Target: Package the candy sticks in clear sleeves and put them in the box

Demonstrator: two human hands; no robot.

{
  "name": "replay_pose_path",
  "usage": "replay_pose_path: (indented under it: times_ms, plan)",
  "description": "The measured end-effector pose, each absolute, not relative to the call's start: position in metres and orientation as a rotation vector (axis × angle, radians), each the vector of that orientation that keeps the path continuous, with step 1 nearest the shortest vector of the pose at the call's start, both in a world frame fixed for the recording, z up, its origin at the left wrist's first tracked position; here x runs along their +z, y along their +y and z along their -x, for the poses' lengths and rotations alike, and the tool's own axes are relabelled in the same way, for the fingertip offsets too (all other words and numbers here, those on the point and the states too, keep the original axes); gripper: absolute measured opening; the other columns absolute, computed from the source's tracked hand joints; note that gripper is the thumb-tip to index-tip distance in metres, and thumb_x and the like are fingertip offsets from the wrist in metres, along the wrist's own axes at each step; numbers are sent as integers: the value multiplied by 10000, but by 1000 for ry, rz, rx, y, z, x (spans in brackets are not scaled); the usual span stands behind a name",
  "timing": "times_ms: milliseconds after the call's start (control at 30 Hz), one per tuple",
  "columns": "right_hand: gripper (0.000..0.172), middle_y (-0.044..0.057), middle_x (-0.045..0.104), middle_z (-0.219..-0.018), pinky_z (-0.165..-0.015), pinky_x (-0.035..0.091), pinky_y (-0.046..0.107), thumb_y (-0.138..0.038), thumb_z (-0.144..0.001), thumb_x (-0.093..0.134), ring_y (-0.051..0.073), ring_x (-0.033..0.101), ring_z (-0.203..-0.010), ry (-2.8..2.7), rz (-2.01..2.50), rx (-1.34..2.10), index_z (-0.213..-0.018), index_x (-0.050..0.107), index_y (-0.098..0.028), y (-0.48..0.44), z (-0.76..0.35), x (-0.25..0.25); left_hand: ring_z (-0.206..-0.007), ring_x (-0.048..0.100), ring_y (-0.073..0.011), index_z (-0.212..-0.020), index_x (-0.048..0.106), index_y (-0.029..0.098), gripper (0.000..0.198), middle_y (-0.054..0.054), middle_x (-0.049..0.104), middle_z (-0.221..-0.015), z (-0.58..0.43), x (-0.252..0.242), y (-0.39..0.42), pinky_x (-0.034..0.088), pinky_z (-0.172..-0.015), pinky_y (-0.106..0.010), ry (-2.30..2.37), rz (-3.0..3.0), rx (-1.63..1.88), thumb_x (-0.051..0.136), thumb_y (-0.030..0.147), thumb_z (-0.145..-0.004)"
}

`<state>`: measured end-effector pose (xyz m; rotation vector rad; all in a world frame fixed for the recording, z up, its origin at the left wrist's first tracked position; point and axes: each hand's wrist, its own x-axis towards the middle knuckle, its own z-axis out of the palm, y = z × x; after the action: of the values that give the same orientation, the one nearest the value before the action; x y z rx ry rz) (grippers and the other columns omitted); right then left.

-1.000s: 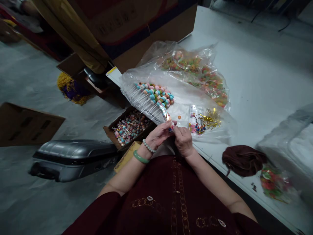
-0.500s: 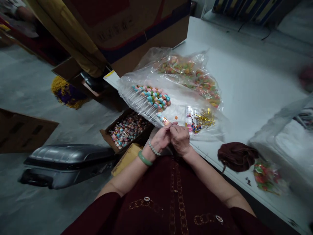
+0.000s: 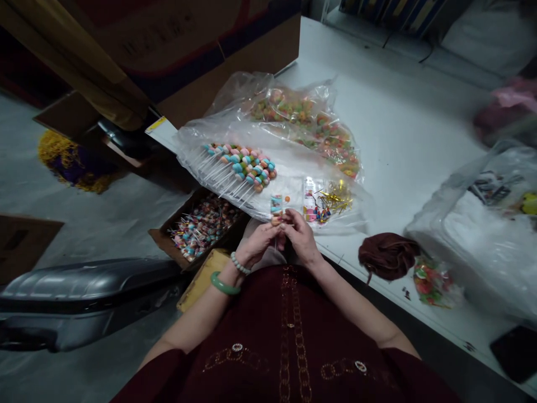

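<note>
My left hand (image 3: 258, 245) and my right hand (image 3: 298, 237) meet at the near edge of the white table (image 3: 403, 140), both pinched on one candy skewer (image 3: 276, 207) that stands upright between the fingertips, wrapped in clear film. My left wrist wears a green bangle and a bead bracelet. Just beyond the hands a row of pastel candy skewers (image 3: 243, 165) lies on a clear plastic sheet (image 3: 293, 168). A small heap of gold twist ties (image 3: 333, 200) sits to the right of the held skewer.
A plastic bag of colourful sweets (image 3: 314, 126) lies farther back. An open carton of wrapped skewers (image 3: 199, 226) sits below the table's left edge, beside a grey suitcase (image 3: 84, 296). A dark red cloth (image 3: 388, 254), a small sweet bag (image 3: 432, 282) and a big white plastic bag (image 3: 478, 229) lie at right.
Both hands stay pinched together at the table edge; the skewer now stands up above the fingertips. The camera has swung right, so everything sits further left in view.
</note>
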<state>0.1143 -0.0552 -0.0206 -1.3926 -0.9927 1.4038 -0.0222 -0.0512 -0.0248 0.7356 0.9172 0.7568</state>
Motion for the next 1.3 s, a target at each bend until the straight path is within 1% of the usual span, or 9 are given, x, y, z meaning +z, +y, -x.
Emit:
replay_pose_path:
  times_ms: [100,267,367,467,667,867,933,1100,1300]
  plan:
    - [213,-22,624,-704,-452,383,215,-366,-698,687,98,500,-512,-772,1303,1571,-800,601,-199,-45,-106,-25,-384,461,-95,-675,616,145,347,0,564,-514,12,-31,-55,349,-415,-226,985,-692,563,708,475,-727]
    - [244,-5,622,-685,-621,442,260,-439,-760,638,137,545,-625,-889,1434,1349,-766,610,-197,-27,-119,-37,-421,417,-61,-637,610,152,284,33,518,-517,7,-42,-55,294,-429,-200,1399,-960,928,664,411,-739]
    - [257,48,656,-848,-725,431,304,-403,-885,485,184,563,-767,-1302,1786,869,-855,650,-208,-13,-146,-39,-468,406,-58,-558,560,158,320,36,480,-490,13,-45,-50,284,-461,-190,1432,-1003,1014,648,402,-745]
    - [225,124,638,-1033,-821,390,341,-279,-893,475,237,547,-942,-1608,2109,312,-926,672,-177,3,-174,-46,-384,303,-39,-588,544,163,318,55,450,-440,18,-47,-43,181,-402,-198,1391,-773,933,658,429,-718]
    - [212,148,645,-995,-829,380,362,-198,-895,466,269,547,-976,-1823,2235,162,-856,670,-157,15,-190,-55,-317,245,-11,-627,556,145,292,68,434,-406,20,-43,-38,86,-365,-188,1331,-505,882,690,399,-683]
    - [170,47,663,-826,-756,437,299,-214,-897,470,197,596,-792,-1790,1635,645,-841,630,-203,-15,-151,-31,-291,247,-14,-616,538,146,244,57,454,-408,13,-38,-31,92,-337,-192,1297,-455,884,666,332,-710]
    - [169,51,690,-876,-792,447,303,-220,-899,481,200,617,-841,-1801,1478,679,-868,647,-208,-24,-135,-29,-291,266,-17,-634,544,145,250,54,472,-426,7,-36,-30,117,-333,-189,1256,-475,860,676,339,-718]
    - [183,72,702,-844,-830,440,357,-204,-886,501,234,620,-857,-1863,1486,552,-841,678,-212,-27,-123,-40,-295,285,-11,-655,513,152,359,46,507,-472,2,-35,-32,123,-336,-186,1126,-483,838,742,426,-685]
    - [155,46,716,-893,-794,468,330,-225,-822,523,213,637,-861,-1683,1463,900,-812,678,-227,-24,-126,-43,-318,286,-13,-683,513,158,435,55,497,-468,5,-47,-35,148,-352,-187,1092,-522,908,749,523,-670]
